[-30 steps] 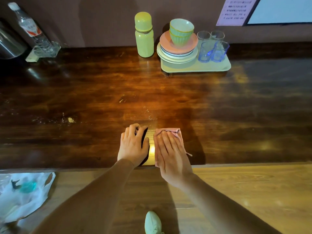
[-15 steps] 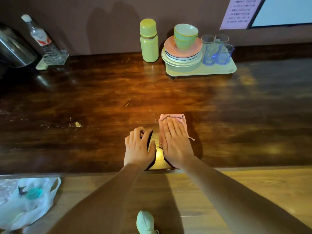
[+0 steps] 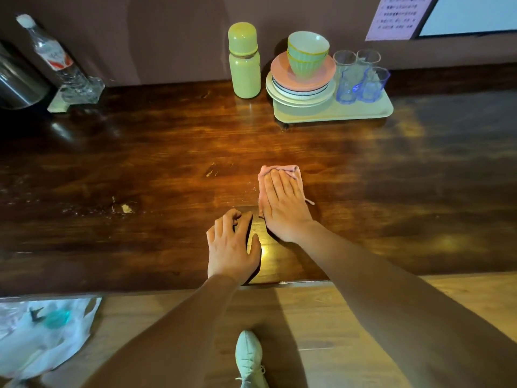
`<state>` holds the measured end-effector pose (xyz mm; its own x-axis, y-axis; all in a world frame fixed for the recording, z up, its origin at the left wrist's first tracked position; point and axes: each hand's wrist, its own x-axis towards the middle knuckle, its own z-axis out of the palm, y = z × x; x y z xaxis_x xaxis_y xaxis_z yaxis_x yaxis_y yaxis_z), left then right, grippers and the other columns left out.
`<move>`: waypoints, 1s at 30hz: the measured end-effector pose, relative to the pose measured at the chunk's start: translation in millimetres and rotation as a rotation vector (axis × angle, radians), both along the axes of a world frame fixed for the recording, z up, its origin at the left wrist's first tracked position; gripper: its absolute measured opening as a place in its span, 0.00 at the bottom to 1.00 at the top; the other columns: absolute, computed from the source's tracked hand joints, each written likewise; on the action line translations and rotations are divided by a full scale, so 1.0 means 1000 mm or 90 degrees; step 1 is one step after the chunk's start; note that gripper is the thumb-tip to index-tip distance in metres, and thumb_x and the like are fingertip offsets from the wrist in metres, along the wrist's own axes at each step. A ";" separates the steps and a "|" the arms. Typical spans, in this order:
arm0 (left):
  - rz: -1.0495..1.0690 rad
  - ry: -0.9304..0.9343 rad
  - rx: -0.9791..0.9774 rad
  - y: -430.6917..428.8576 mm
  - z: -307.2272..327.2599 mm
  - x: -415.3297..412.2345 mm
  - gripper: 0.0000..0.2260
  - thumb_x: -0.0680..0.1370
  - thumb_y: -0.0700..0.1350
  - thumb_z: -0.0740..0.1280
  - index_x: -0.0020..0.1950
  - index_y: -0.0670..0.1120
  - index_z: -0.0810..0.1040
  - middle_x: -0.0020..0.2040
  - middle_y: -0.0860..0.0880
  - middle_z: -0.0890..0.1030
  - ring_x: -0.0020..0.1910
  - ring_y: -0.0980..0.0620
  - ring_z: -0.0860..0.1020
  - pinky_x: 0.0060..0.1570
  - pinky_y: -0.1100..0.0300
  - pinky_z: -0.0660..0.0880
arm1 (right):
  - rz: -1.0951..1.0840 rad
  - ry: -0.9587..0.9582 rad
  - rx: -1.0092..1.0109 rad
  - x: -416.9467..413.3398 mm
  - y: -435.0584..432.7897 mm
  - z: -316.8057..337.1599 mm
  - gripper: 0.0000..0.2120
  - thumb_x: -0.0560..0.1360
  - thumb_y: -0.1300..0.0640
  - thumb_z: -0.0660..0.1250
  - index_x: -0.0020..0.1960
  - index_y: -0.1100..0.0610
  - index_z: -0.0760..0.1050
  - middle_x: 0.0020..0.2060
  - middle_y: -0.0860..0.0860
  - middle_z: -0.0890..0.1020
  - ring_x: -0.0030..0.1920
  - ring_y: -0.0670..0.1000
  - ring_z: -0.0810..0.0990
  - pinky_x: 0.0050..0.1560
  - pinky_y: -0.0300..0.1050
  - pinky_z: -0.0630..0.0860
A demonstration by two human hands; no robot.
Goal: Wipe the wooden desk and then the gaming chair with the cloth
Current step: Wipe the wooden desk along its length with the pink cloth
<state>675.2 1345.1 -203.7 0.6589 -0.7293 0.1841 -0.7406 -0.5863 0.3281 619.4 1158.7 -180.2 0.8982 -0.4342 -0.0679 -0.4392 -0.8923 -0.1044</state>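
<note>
A folded pink cloth lies on the dark wooden desk, a little right of centre. My right hand presses flat on it with straight fingers, covering most of it. My left hand rests on the bare desk just left of and nearer than the right one, its fingers slightly bent and holding nothing. Pale crumbs and scuff marks show on the desk to the left. The gaming chair is not in view.
At the back stand a green flask, a cream tray with stacked plates, bowls and several glasses, a water bottle and a metal pot. A white plastic bag and my shoe are on the floor.
My right hand has pushed the pink cloth away from me, from the desk's near edge toward its middle. My left hand stays in about the same spot.
</note>
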 end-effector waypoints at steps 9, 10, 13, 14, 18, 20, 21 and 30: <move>-0.021 -0.036 -0.015 -0.013 0.013 0.012 0.14 0.79 0.54 0.63 0.60 0.50 0.79 0.58 0.50 0.73 0.55 0.48 0.72 0.54 0.48 0.76 | 0.052 0.013 0.001 -0.070 0.062 -0.002 0.31 0.87 0.48 0.39 0.85 0.62 0.40 0.84 0.63 0.46 0.84 0.64 0.42 0.82 0.64 0.45; -0.032 -0.041 -0.017 -0.017 0.014 0.017 0.11 0.79 0.52 0.64 0.57 0.49 0.79 0.55 0.50 0.73 0.52 0.49 0.72 0.51 0.49 0.77 | 0.054 0.009 0.004 -0.069 0.060 -0.002 0.32 0.86 0.48 0.40 0.85 0.62 0.41 0.84 0.63 0.47 0.84 0.64 0.43 0.82 0.64 0.46; -0.057 -0.059 -0.013 -0.021 0.010 0.029 0.08 0.81 0.50 0.64 0.57 0.49 0.78 0.53 0.50 0.73 0.50 0.50 0.72 0.49 0.51 0.77 | 0.046 -0.007 0.011 -0.049 0.042 -0.005 0.33 0.86 0.47 0.42 0.85 0.62 0.42 0.84 0.63 0.48 0.85 0.63 0.44 0.82 0.63 0.47; -0.059 -0.060 -0.019 -0.020 0.008 0.031 0.10 0.81 0.50 0.64 0.59 0.49 0.77 0.54 0.50 0.73 0.50 0.50 0.72 0.50 0.52 0.76 | 0.042 -0.016 0.013 -0.039 0.032 -0.009 0.32 0.86 0.47 0.42 0.85 0.62 0.42 0.84 0.63 0.49 0.85 0.63 0.45 0.82 0.63 0.47; -0.061 -0.041 -0.016 -0.020 0.005 0.033 0.13 0.81 0.52 0.61 0.64 0.49 0.75 0.56 0.51 0.73 0.53 0.51 0.73 0.54 0.53 0.74 | 0.039 -0.021 0.024 0.004 -0.012 -0.005 0.37 0.81 0.45 0.40 0.85 0.63 0.46 0.84 0.62 0.51 0.84 0.62 0.48 0.84 0.62 0.46; -0.058 -0.033 -0.010 -0.021 0.008 0.033 0.14 0.81 0.52 0.61 0.64 0.49 0.75 0.56 0.51 0.73 0.53 0.51 0.73 0.54 0.54 0.74 | 0.021 -0.029 0.018 0.015 -0.021 -0.002 0.36 0.81 0.46 0.42 0.84 0.63 0.47 0.84 0.62 0.53 0.84 0.62 0.50 0.84 0.60 0.45; -0.059 -0.031 -0.013 -0.021 0.010 0.033 0.15 0.81 0.52 0.61 0.64 0.49 0.76 0.56 0.51 0.73 0.53 0.51 0.73 0.54 0.54 0.74 | 0.010 -0.041 0.016 0.016 -0.021 -0.003 0.35 0.82 0.47 0.45 0.84 0.63 0.48 0.83 0.62 0.54 0.84 0.62 0.51 0.84 0.60 0.46; -0.092 -0.022 0.023 -0.038 0.025 0.044 0.01 0.79 0.45 0.65 0.49 0.49 0.75 0.44 0.52 0.74 0.40 0.50 0.73 0.43 0.51 0.77 | 0.038 -0.013 0.027 -0.016 0.005 -0.008 0.30 0.87 0.49 0.40 0.85 0.59 0.37 0.85 0.61 0.44 0.84 0.62 0.39 0.83 0.62 0.45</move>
